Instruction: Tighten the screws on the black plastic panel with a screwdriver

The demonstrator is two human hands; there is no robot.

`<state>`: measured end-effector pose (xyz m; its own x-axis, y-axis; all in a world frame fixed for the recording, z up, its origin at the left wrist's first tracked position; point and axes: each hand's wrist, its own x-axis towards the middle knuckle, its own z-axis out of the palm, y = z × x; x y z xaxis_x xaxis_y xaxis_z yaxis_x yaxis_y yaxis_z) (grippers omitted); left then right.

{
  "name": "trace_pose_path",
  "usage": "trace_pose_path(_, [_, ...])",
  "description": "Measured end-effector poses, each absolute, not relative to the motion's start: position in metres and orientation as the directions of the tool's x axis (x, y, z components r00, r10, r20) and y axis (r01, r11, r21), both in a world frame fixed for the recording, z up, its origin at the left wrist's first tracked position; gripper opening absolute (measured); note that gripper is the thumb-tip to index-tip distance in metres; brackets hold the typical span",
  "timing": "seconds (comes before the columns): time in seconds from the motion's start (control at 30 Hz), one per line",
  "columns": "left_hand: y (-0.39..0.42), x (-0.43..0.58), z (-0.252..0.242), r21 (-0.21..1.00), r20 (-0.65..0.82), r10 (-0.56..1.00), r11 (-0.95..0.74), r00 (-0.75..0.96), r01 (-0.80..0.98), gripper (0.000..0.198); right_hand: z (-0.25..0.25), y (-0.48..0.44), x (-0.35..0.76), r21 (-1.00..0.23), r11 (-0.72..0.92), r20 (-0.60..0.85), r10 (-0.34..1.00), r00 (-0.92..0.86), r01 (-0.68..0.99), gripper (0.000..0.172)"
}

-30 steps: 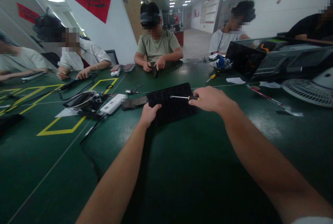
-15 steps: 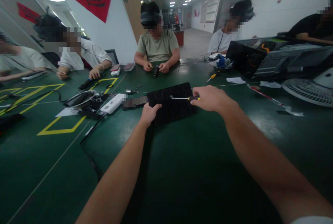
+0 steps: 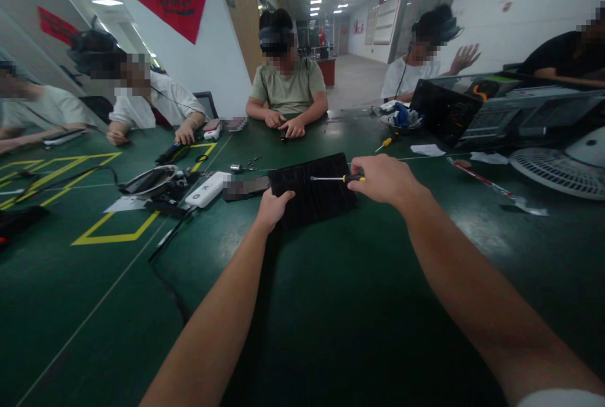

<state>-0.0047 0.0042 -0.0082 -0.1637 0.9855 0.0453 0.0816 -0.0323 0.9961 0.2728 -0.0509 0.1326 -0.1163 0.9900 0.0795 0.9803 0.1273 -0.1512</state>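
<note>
On green table (image 3: pixel 340 306): holding black panel (image 3: pixel 321 202) (left hand (image 3: pixel 275 208), 9 o'clock), screwdriver (image 3: pixel 333 178) (right hand (image 3: pixel 385 181)); looks mid-job, can't tell remainder.

Forearms (image 3: pixel 222 303) are stretched forward; left hand (image 3: pixel 273 208) is clamped, thumb extended (fingers mostly hidden); right hand (image 3: pixel 384 179) is curled, wrist bent inward.

Co-worker's hand (image 3: pixel 466 58) above computer case (image 3: pixel 529 116): I now see it raised, fingers spread.
Facing co-worker's hands (image 3: pixel 295 127): now together over the dark cylinder (image 3: pixel 283 137).
Black tool (image 3: pixel 169 155): shifted nearer the black ring (image 3: pixel 202 158).
</note>
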Motion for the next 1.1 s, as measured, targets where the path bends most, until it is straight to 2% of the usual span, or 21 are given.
trace_pose_path(0.4, [0.0042, -0.0047, -0.0086, 0.992, 0.070, 0.980, -0.049, -0.186, 0.117, 0.035, 0.1304, -0.0499, 0.2755, -0.164, 0.120, 0.136, 0.986, -0.098, 0.979, 0.023])
trace_pose_path(1.1, [0.0022, -0.0032, -0.0050, 0.994, 0.049, 0.982, -0.029, -0.181, 0.110, 0.036, 0.1296, -0.0490, 0.2739, -0.180, 0.119, 0.092, 0.990, -0.104, 0.976, 0.027])
